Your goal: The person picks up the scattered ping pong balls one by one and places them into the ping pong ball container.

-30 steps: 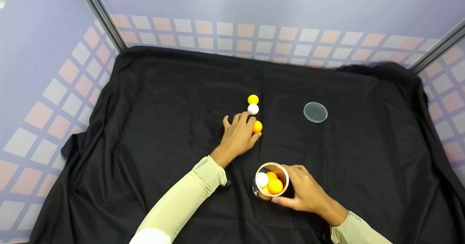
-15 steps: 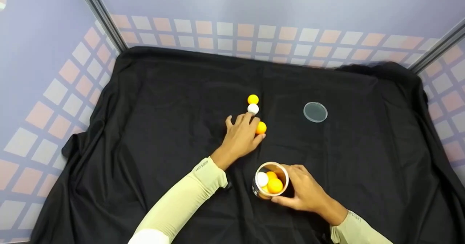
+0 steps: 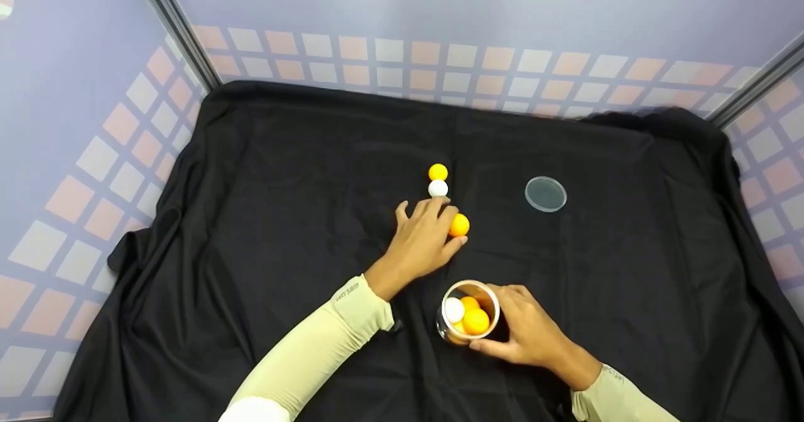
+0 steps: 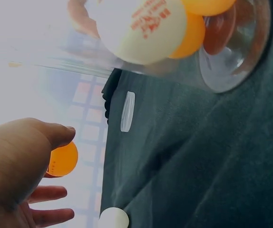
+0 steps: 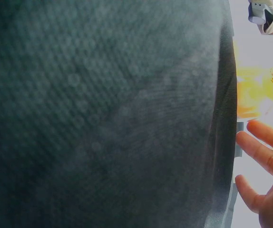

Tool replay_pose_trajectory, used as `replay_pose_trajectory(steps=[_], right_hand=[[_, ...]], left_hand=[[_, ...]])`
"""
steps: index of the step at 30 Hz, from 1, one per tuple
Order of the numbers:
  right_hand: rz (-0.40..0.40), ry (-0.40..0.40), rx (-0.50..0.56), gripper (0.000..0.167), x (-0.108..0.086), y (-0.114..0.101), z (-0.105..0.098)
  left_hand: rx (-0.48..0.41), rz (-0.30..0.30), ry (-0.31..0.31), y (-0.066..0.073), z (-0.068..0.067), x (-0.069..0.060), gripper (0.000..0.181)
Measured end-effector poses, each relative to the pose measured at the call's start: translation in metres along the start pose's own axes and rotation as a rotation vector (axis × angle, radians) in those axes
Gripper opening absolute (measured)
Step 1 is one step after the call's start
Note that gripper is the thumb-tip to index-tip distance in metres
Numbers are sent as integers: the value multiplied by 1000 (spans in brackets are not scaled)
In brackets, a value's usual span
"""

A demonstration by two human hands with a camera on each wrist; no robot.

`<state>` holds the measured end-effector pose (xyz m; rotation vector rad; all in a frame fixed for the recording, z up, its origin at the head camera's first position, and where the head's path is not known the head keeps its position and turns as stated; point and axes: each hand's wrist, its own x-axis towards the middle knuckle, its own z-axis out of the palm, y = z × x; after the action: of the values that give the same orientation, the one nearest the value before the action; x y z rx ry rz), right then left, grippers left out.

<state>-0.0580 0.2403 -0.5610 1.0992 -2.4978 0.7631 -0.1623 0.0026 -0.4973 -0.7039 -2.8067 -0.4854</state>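
Between thumb and index finger, my left hand [image 3: 419, 240] pinches an orange ping-pong ball [image 3: 460, 225], which also shows against the wall in the left wrist view [image 4: 64, 159]. Just beyond its fingertips, a white ping-pong ball [image 3: 438, 188] touches another orange ball [image 3: 438, 171] on the cloth. My right hand [image 3: 531, 328] grips a clear plastic jar [image 3: 444, 329] from the right side, thumb at the near side. Orange and white balls lie inside the jar, whose mouth is uncovered. Some balls in it are partly hidden by those on top.
A clear round lid [image 3: 546, 194] lies flat on the black cloth [image 3: 301, 177], right of the loose balls. Patterned wall panels [image 3: 402, 7] enclose the back and sides. The cloth bunches in folds at the left edge.
My left hand has moved a little right and toward me, carrying the orange ball away from the white one. The right hand and jar have stayed in place.
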Motion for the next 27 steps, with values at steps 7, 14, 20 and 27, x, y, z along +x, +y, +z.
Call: replay_pose_trajectory(steps=[7, 14, 20, 27], right_hand=[[6, -7, 10, 87, 0, -1, 1], [5, -5, 11, 87, 0, 0, 1], [9, -10, 9, 87, 1, 0, 1], [13, -12, 10, 88, 1, -1, 0]], left_hand=[[0, 26, 7, 6, -7, -5, 44], [-15, 55, 15, 8, -16, -10, 45], [-9, 76, 17, 11, -23, -14, 44], [2, 110, 18, 15, -30, -20, 44]])
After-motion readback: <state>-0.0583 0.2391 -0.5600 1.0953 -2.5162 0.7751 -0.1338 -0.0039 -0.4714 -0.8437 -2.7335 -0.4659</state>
